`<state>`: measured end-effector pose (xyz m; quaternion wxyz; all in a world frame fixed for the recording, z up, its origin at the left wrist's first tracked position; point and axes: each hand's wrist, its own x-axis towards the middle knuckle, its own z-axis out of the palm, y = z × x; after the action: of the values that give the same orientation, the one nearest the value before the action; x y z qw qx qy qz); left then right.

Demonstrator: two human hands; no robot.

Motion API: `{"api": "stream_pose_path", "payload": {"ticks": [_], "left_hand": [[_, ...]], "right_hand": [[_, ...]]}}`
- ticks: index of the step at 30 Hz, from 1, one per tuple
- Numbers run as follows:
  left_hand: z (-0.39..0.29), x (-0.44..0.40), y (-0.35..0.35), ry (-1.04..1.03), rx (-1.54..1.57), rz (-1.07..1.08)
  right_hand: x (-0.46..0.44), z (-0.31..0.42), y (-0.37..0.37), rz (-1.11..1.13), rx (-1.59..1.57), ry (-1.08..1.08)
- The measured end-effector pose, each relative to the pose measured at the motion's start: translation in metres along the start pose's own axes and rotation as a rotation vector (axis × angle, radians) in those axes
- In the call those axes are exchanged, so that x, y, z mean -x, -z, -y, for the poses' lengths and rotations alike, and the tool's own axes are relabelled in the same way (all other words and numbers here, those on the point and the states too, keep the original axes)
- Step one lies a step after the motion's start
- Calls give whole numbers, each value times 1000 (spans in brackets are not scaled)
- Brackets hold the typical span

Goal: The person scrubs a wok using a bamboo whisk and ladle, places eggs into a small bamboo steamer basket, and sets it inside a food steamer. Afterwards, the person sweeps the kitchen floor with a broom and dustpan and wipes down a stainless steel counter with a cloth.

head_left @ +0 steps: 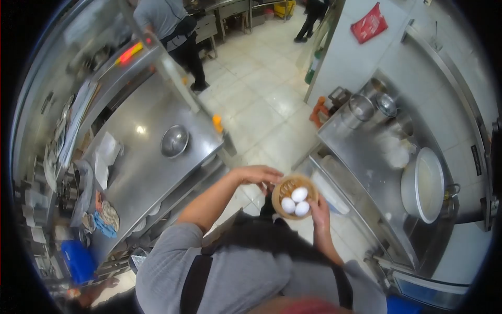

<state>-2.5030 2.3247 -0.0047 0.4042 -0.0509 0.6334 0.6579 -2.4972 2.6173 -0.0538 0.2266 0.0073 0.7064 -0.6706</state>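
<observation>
A small round tan basket (pixel 287 182) is in front of my body, with three white eggs (pixel 299 194) lying in it. My right hand (pixel 320 210) grips the basket by its right side, the thumb at the rim. At the left rim is my left hand (pixel 261 176), its fingers stretched out and apart from the thumb. Whether those fingertips touch the rim, I cannot tell. The inside of the basket beside the eggs looks brown and ribbed.
A steel counter (pixel 141 172) on the left bears a metal bowl (pixel 174 141) and cloths (pixel 108 220). On the right counter (pixel 361 180) stand steel pots (pixel 361 108) and a large white basin (pixel 422 184). Another person (pixel 170 31) stands at the upper left.
</observation>
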Motion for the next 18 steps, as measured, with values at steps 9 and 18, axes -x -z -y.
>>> {"api": "stream_pose_path", "payload": {"ticks": [9, 18], "left_hand": [[-80, -34, 111, -119, 27, -415], [-129, -65, 267, -56, -82, -904]], "right_hand": [[-229, 108, -44, 178, 258, 176], [-425, 151, -146, 398, 302, 207]]}}
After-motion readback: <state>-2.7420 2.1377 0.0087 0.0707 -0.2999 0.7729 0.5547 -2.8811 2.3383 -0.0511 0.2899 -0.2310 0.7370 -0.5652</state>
